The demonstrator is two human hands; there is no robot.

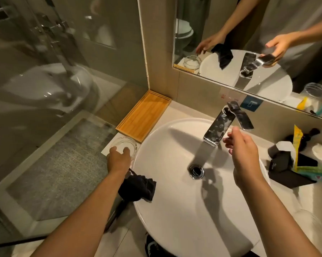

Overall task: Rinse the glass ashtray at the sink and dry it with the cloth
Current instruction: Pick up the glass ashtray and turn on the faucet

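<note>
Head view: left hand (119,159) cupped loosely over glass ashtray (124,145) on counter left of sink (156,138), apparently to lift it, right hand (243,151) open and empty nearing tap lever (242,117), dark cloth (138,189) draped on near-left rim.

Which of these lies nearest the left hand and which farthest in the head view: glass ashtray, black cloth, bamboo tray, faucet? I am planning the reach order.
From the left hand, nearest first:
1. Glass ashtray: under the fingertips, on the counter left of the sink.
2. Black cloth: draped over the sink's left rim, beside the wrist.
3. Bamboo tray: in the back corner, behind the ashtray.
4. Faucet: across the basin, by the right hand.
</note>
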